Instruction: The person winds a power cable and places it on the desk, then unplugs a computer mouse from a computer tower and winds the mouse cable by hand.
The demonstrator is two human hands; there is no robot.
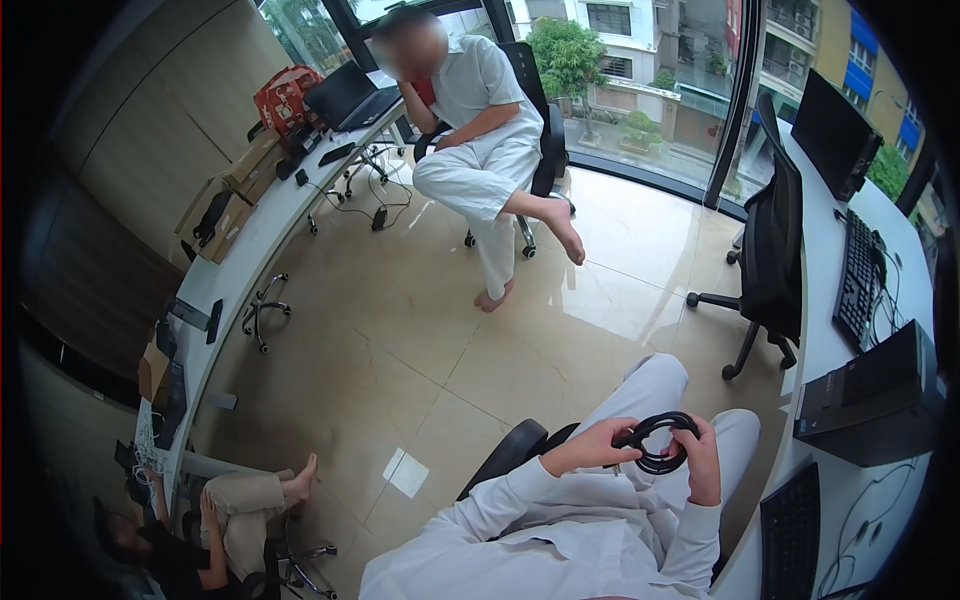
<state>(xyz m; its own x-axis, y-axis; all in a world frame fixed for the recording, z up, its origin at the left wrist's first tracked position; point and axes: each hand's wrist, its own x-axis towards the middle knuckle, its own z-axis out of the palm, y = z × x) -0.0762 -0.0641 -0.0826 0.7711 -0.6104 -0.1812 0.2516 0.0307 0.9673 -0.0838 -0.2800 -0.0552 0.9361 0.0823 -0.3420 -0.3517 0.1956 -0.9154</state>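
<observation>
A black cable (pixel 655 465), wound into a small coil, is held above my lap between both hands. My left hand (pixel 592 446) grips the coil's left side, fingers closed on it near a short cable end. On the other side, my right hand (pixel 703 460) has its fingers wrapped round the coil's upper right part. Both forearms are in light sleeves, and my light trousers (pixel 640 385) show beneath the coil.
At my right, a white desk (pixel 905 270) carries a computer tower (pixel 870 395), keyboards (pixel 857 275) and a monitor (pixel 835 130). A black office chair (pixel 775 240) stands beside it. One person (pixel 485 130) sits ahead; another person (pixel 225 510) sits lower left by a long desk (pixel 235 250).
</observation>
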